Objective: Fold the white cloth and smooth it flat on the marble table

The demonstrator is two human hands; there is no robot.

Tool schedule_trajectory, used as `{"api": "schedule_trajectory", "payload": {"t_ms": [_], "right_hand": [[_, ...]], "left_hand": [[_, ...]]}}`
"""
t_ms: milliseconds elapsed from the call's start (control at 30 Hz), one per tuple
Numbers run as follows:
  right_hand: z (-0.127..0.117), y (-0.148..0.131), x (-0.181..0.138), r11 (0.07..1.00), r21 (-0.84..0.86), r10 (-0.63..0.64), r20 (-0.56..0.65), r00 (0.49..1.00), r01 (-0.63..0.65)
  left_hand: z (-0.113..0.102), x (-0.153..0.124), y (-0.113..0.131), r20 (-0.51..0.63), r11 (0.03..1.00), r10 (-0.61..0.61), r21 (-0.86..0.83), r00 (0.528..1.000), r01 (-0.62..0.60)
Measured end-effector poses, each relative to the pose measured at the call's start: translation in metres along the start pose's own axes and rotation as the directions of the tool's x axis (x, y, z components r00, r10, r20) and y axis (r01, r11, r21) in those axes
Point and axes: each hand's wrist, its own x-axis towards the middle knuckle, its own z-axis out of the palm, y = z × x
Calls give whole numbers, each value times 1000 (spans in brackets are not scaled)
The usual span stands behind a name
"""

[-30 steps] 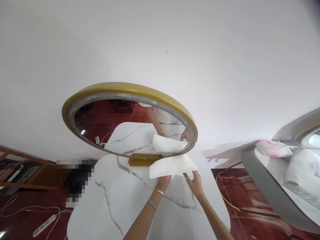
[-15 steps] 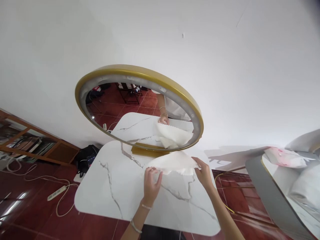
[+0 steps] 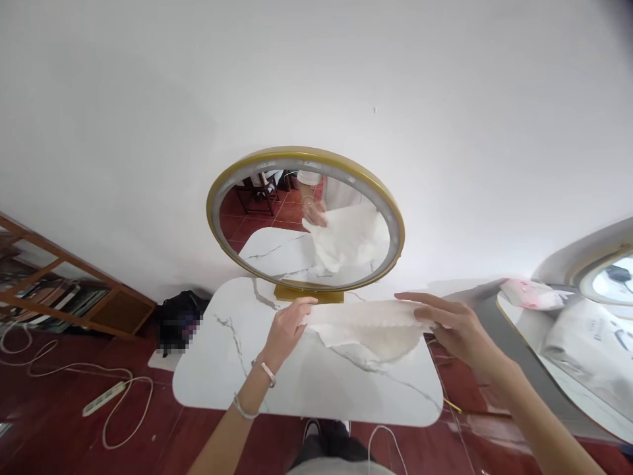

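Note:
A thin white tissue (image 3: 366,323) is stretched between my two hands above the white marble-patterned table (image 3: 222,376). My left hand (image 3: 287,330) pinches its left end, with fingers closed. At the right end, my right hand (image 3: 452,326) grips the tissue between thumb and fingers, the index finger stretched along the top. Just beyond the tissue stands a round mirror (image 3: 267,254) with a gold frame, on a gold base (image 3: 309,293). The tissue and one hand show in its glass.
To the right is another table (image 3: 524,330) with a pink-and-white packet (image 3: 534,294), a pale cloth bag (image 3: 588,343) and a second mirror (image 3: 613,274). A black bag (image 3: 178,320), a power strip (image 3: 103,398) with cables and a wooden bookcase (image 3: 121,303) are at left.
Both hands have lifted the tissue toward me, off the area by the mirror's base, and spread it wider. My right hand has moved right. The view has shifted back.

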Motion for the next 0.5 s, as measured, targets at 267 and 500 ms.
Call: {"api": "schedule_trajectory", "payload": {"t_ms": [267,500], "right_hand": [[-12,-50,-24,972,-36,219,-234,947,-234],[3,-55,-38,773,157,631,-93,770,-614]], "left_hand": [[-78,16,28,67,954,288,64,955,-292],[-86,18,35,254,988,151,-9,955,-154]]}}
